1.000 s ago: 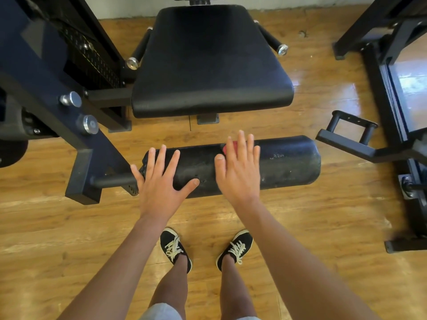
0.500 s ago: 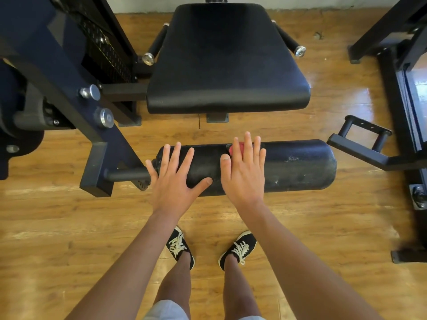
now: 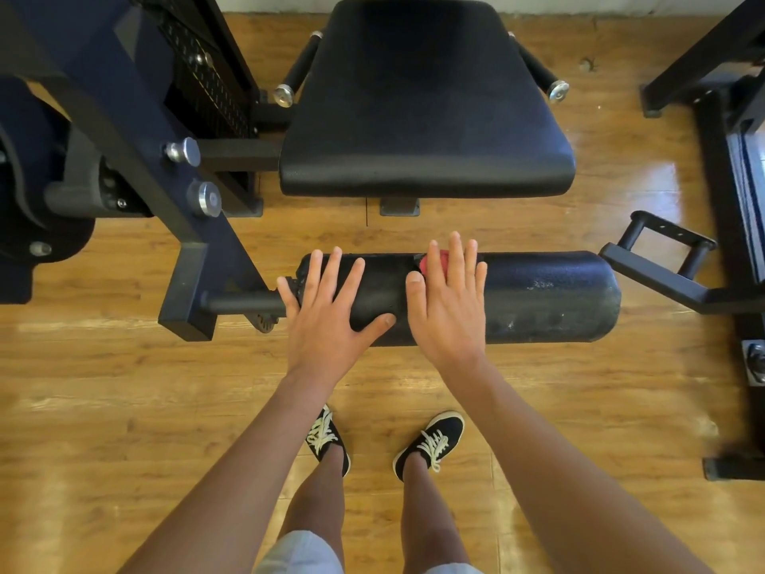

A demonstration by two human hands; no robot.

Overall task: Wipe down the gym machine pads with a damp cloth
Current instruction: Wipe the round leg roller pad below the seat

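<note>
- Steel bar (image 3: 244,302) carries the roller pad (image 3: 546,300) off the blue frame (image 3: 124,101) at the left. If the roller turns on it, a hard push could, I judge, spin the pad out from under the palms.
- Left hand (image 3: 327,321) lies flat on the roller's left end, fingers spread and straight, holding nothing. Its little finger sits at the pad's edge beside the bar, so a slip leftward could knock knuckles on metal.
- Red cloth (image 3: 432,261) sits on top of the roller near its middle, mostly hidden under the right hand (image 3: 449,308), which presses it with flat, straight fingers rather than gripping it. Pinned only by pressure, it could bunch up or slide off the far side to the floor.
- Seat pad (image 3: 426,109) lies beyond with neither hand on it, and could be skipped.
- Pale scuffs mark the roller's right half, and a short stroke would miss them.
- Black foot bracket (image 3: 662,258) juts near the roller's right end, a likely snag for a long sweep.
</note>
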